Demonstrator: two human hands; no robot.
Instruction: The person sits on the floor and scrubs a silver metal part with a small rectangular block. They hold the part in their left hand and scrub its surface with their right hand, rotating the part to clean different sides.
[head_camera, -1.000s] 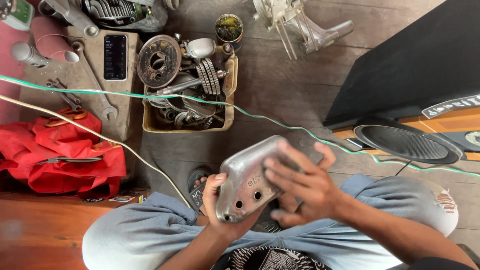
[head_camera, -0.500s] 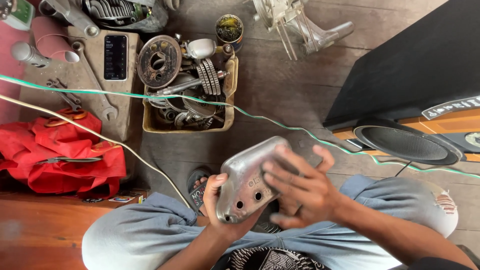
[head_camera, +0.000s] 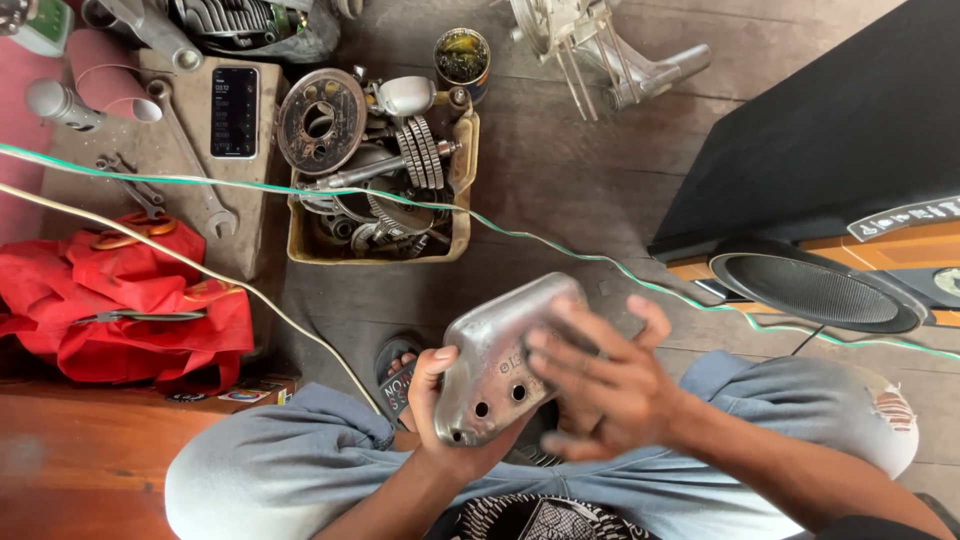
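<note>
The right hand (head_camera: 605, 385) now lies further across the metal cover (head_camera: 500, 360), its fingers spread and blurred, where a second ago they curled at the upper edge. The cover seems tipped slightly more upright in the left hand (head_camera: 435, 400), though the blur makes that uncertain.

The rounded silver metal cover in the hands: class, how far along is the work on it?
Done: the rounded silver metal cover is out, apart from the cardboard box of gears. In hand: the left hand grips its lower end while the right hand lies over its top. Left: the spanner lies untouched.
</note>
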